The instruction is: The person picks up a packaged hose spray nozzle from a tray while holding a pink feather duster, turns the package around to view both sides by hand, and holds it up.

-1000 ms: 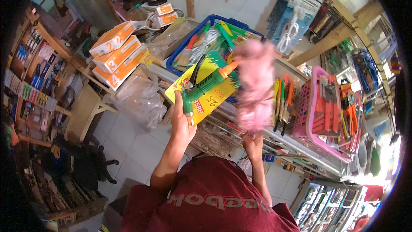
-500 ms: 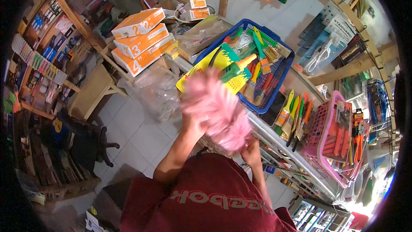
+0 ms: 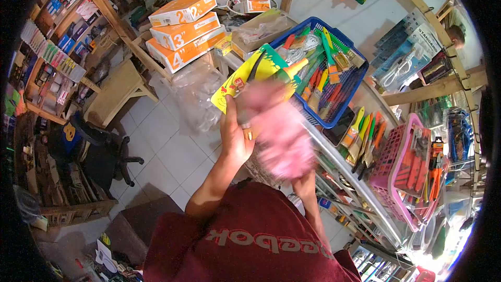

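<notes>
My left hand (image 3: 237, 138) grips the lower edge of a yellow and green card (image 3: 229, 92) that carries a green hose nozzle with an orange tip (image 3: 297, 67). A fluffy pink duster (image 3: 286, 143), smeared by motion, lies across the card's lower part and hides much of the nozzle. At the duster's lower end is my right hand (image 3: 303, 181), closed on it and partly covered by the fluff. Just behind the card stands a blue basket (image 3: 347, 94) of brushes and tools.
Orange and white boxes (image 3: 185, 34) are stacked at the upper left, above a crumpled plastic bag (image 3: 195, 94). At the right stands a pink basket (image 3: 385, 164) of tools, beside several paint brushes (image 3: 360, 136). A black chair (image 3: 99, 151) is at the left.
The duster has swept from the card's right side across its front. The view has shifted, and the baskets now appear further right. Both hands keep their hold.
</notes>
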A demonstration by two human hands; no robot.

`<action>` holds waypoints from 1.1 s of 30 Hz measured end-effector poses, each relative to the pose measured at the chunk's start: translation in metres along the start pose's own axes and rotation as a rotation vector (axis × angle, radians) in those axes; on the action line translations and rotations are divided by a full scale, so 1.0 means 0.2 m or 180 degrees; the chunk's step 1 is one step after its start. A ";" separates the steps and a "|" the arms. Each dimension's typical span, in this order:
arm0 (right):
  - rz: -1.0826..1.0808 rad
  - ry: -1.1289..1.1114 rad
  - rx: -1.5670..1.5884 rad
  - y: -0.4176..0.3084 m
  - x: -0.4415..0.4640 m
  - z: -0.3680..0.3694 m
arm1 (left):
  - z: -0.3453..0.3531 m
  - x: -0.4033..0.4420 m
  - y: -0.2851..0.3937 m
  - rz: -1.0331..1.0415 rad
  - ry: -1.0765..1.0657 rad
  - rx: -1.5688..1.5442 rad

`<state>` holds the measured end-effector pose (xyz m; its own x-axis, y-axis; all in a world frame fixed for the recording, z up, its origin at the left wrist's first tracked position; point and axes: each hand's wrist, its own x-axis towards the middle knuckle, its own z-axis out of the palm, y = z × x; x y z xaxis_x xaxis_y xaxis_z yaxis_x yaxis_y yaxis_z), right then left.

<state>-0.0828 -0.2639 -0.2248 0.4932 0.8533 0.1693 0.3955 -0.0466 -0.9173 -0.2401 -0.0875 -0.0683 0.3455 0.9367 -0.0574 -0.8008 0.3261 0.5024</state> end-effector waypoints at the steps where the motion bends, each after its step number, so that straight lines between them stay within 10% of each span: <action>1: -0.0096 -0.0055 -0.0254 0.05 -0.02 0.01 | -0.03 0.00 -0.01 0.0080 -0.0016 0.0013; 6: 0.0930 -0.0715 -0.0644 -0.14 -0.05 -0.09 | -0.14 0.01 0.00 0.0130 -0.0056 -0.0132; 7: 0.0273 0.0153 0.0399 -0.18 -0.08 0.01 | -0.15 0.00 0.01 0.0002 -0.0087 -0.0214; 10: 0.0367 -0.0762 -0.0593 -0.15 -0.10 -0.07 | -0.07 -0.02 0.00 0.0278 -0.0092 -0.0167; 14: -0.0184 -0.0051 0.0272 -0.12 -0.12 -0.03 | -0.07 -0.03 -0.02 0.0361 -0.0187 -0.0288; 16: 0.0067 -0.0357 -0.0125 -0.10 -0.12 -0.05 | -0.09 -0.02 -0.02 -0.0263 -0.0362 -0.0759; 19: 0.0607 -0.0460 -0.0470 -0.04 -0.14 -0.10 | 0.03 -0.07 -0.02 0.0523 -0.0080 -0.0034; 24: -0.0132 0.0153 0.0146 -0.10 -0.15 -0.01 | -0.03 -0.09 -0.03 0.0257 0.0002 0.0173; 27: 0.0926 -0.0408 -0.0487 -0.09 -0.15 -0.08 | 0.01 -0.10 -0.03 0.0307 -0.0322 -0.0084; 30: -0.0236 -0.0004 0.0016 -0.17 -0.15 -0.04 | -0.05 -0.09 -0.05 0.0357 -0.0114 0.0023; 33: 0.0303 -0.0284 -0.0379 -0.14 -0.17 -0.07 | -0.07 -0.08 -0.04 0.0195 -0.0419 -0.0067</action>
<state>-0.0999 -0.2984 -0.1999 0.4642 0.8845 0.0461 0.4419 -0.1862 -0.8775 -0.2461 -0.1040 -0.0837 0.3558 0.9305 0.0872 -0.8319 0.2728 0.4832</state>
